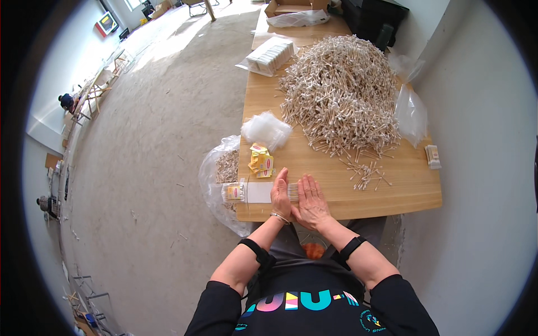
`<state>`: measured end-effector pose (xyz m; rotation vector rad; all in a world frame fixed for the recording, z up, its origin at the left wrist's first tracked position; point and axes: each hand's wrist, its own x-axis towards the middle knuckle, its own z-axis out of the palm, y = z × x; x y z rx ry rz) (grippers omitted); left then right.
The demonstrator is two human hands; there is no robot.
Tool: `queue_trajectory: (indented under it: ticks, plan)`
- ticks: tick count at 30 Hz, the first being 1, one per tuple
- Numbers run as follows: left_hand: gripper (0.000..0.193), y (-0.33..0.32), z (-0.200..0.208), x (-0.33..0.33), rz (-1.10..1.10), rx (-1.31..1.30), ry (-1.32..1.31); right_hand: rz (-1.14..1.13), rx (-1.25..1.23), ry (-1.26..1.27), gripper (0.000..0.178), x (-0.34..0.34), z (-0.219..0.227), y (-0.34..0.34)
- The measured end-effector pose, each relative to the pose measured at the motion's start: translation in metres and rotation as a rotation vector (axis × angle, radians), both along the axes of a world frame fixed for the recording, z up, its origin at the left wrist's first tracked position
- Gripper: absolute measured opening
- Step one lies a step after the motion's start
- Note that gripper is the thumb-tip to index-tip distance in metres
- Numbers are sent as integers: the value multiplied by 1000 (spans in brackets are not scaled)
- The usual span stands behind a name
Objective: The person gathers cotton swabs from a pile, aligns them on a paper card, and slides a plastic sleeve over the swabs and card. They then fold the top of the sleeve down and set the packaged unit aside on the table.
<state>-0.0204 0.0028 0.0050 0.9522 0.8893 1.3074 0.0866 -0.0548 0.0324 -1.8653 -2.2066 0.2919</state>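
At the near edge of a wooden table (392,187), my left hand (279,193) and my right hand (310,201) press flat, side by side, on a small bundle of cotton swabs (292,192). The swabs poke out between the two hands. Just left of my left hand lies a flat white packet (259,192), with a filled swab packet with a red-and-yellow label (233,192) beyond it at the table's corner. Neither hand grips anything; the fingers lie together, stretched out.
A huge heap of wooden-stick cotton swabs (339,92) covers the table's middle, with loose swabs (365,173) nearer me. Yellow labels (261,161), a wad of clear bags (266,130), stacked white packets (271,56), a cardboard box (294,8). A clear bag of swabs (222,179) hangs off the left edge.
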Motion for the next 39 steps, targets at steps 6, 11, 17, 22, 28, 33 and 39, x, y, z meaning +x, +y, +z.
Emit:
queue_trajectory:
  ticks: [6, 11, 17, 22, 28, 33, 39]
  plan:
    - [47, -18, 18, -27, -156, 325, 601, 21, -37, 8, 91, 3, 4, -1]
    - [51, -53, 40, -55, -327, 557, 1110, 44, -83, -166, 95, 2, 3, -1]
    - [60, -59, 43, -52, -395, 559, 1310, 32, 29, -96, 96, 1, -5, -1]
    - [64, -57, 42, -51, -396, 588, 1317, 25, 34, -64, 94, 1, -3, -1]
    - [67, -57, 42, -48, -402, 524, 1358, 33, 39, -62, 95, 2, -2, -1]
    - [67, -56, 43, -44, -391, 544, 1421, 35, 39, -65, 94, 2, -3, -1]
    - [68, -54, 47, -42, -423, 521, 1428, 32, 42, -69, 92, 3, -3, -1]
